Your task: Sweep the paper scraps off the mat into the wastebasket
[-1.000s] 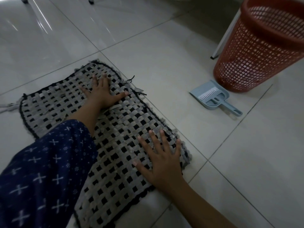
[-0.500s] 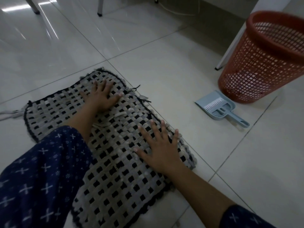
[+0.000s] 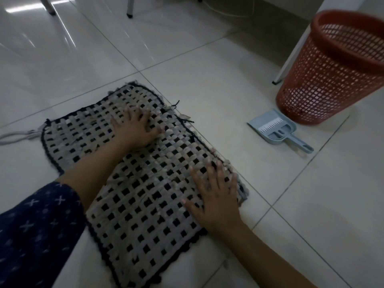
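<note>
Pressing palms-down on the woven mat [image 3: 145, 215], both hands lay flat with fingers spread: left hand [image 3: 135, 129] toward the far edge, right hand [image 3: 216, 196] by the right edge, fingertips near its border. The mat lay on the tiled floor [image 3: 207, 69]. Paper scraps could not be told from the pale weave. A red mesh wastebasket [image 3: 332, 75] stood upright to the right, well apart from the mat; a blue dustpan [image 3: 274, 129] lay just beside it, between basket and mat. A dark patterned sleeve [image 3: 37, 225] covered the left upper arm.
</note>
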The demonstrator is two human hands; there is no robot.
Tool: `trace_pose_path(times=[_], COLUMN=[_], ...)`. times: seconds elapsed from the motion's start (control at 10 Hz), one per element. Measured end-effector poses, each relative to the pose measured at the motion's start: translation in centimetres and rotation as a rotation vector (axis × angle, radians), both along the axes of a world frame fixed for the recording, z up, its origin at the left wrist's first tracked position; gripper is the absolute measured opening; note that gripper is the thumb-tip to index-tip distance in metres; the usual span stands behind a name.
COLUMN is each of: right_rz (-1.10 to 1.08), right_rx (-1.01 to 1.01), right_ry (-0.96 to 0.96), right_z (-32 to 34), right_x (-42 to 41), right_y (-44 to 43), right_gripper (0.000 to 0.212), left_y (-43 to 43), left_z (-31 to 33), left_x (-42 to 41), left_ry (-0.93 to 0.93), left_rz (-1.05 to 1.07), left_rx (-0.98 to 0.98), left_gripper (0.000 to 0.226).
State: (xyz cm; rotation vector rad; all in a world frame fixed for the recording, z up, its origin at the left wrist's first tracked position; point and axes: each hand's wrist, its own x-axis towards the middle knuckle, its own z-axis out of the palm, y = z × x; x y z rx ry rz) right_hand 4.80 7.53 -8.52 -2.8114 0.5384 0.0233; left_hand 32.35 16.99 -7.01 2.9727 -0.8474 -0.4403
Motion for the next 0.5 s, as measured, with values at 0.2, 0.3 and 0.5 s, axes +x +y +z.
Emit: trace_pose_path(times=[0.2,0.3,0.5], right_rz=[-0.039,-0.022,-0.281], right_rx=[0.039,0.095,0.447], right_ry=[0.164,0.218,-0.194], right_z=[0.5,1.6,5.8], right_x=[-1.7,-1.5,0.2], right_y=[0.1,0.4,-1.7], right_gripper=[0.077,0.082,0.067], left_y=[0.6,0.7,-2.7], left_z=[0.7,1.2,5.6], left_x=[-0.7,-1.5,-4.7], left_ry=[0.110,0.119,-0.072], left_rz=[-0.028,-0.018,-0.193], left_rx=[0.083,0.095,-0.097], left_gripper=[0.098,0.092,0.077])
